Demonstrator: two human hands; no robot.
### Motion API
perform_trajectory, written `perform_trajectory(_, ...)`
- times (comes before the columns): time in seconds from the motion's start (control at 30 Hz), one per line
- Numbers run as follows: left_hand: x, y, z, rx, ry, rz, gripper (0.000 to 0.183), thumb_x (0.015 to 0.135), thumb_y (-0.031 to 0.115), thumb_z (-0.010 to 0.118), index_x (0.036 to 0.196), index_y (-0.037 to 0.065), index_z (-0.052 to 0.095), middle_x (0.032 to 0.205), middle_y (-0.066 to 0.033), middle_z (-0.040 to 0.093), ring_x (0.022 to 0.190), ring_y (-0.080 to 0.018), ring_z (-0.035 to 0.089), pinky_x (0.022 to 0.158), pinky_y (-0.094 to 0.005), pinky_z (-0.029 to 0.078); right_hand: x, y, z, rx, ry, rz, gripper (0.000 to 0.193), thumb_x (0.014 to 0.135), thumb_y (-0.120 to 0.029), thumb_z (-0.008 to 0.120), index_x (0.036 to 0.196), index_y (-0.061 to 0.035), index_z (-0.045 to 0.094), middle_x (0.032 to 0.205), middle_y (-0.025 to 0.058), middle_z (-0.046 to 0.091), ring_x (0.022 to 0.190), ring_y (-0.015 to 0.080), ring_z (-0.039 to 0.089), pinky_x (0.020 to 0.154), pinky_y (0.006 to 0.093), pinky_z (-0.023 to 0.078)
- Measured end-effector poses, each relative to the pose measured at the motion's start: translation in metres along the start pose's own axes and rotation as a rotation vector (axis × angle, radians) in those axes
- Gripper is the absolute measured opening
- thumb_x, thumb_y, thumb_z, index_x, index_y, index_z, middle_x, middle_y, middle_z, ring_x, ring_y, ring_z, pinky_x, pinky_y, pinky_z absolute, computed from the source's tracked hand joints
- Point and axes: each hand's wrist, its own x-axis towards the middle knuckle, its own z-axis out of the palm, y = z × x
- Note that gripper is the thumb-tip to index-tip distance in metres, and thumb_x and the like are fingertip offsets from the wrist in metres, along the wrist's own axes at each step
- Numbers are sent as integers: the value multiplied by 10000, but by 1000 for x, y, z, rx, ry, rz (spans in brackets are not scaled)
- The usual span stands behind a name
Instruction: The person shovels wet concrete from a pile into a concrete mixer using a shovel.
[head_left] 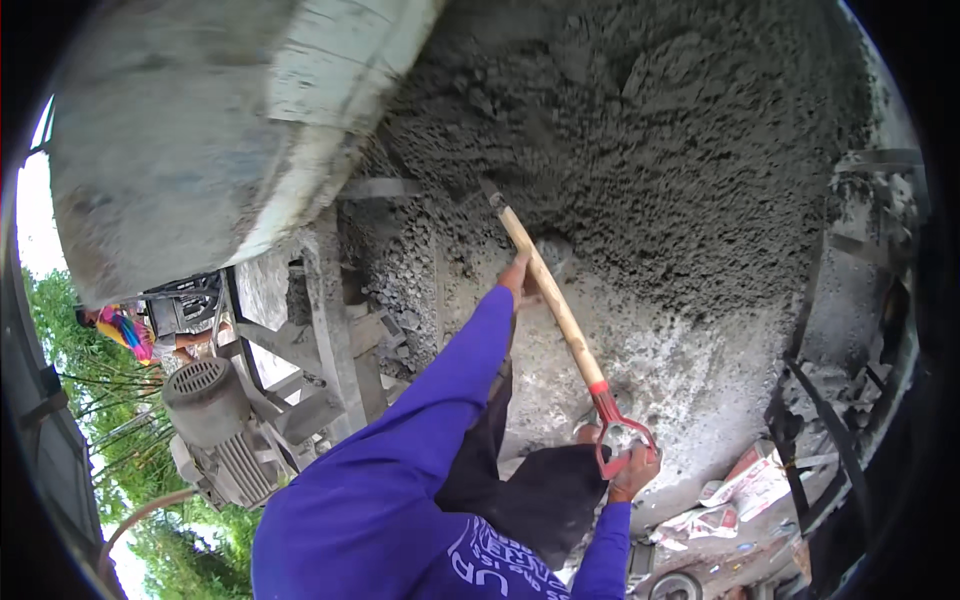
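A shovel (563, 312) with a pale wooden shaft and a red D-shaped grip slants across the middle. My left hand (521, 277) is closed round the upper part of its shaft. My right hand (637, 472) grips the red D-handle at the lower end. The far tip of the shovel reaches a broad heap of wet grey concrete mix (640, 150); its blade is mostly buried or blurred there. Both forearms wear purple sleeves.
A large mixer drum (170, 170) fills the upper left, above a metal frame (335, 330) and a grey motor (215, 420). Another person (125, 332) in a colourful top is beyond it. Torn bags (735, 495) and a wheel (676, 587) lie lower right, beside dark metal bars (830, 420).
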Motion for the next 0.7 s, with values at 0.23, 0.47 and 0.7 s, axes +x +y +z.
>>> perform_trajectory(0.23, 174, 37, -1, -370, -47, 106, 353, 845, 388, 635, 735, 87, 487, 636, -55, 501, 540, -211, 524, 499, -380, 464, 88, 107, 5, -249, 462, 368, 173, 777, -122, 547, 829, 5, 652, 669, 73, 600, 538, 176, 557, 484, 297, 445)
perform_trajectory(0.47, 147, 24, -23, -144, 243, 17, 290, 815, 227, 590, 603, 161, 403, 482, 15, 365, 393, -150, 378, 394, -319, 370, 26, 73, 20, -152, 544, 342, 216, 784, -100, 464, 754, -37, 669, 646, 73, 597, 457, 157, 497, 403, 293, 389)
perform_trajectory(0.7, 2, -49, 9, -93, 140, 50, 158, 807, 201, 627, 830, 60, 560, 613, -64, 532, 468, -211, 536, 429, -389, 462, -97, 137, -153, 225, 485, 427, 106, 738, -182, 530, 675, -108, 572, 658, 95, 566, 477, 247, 525, 386, 365, 439)
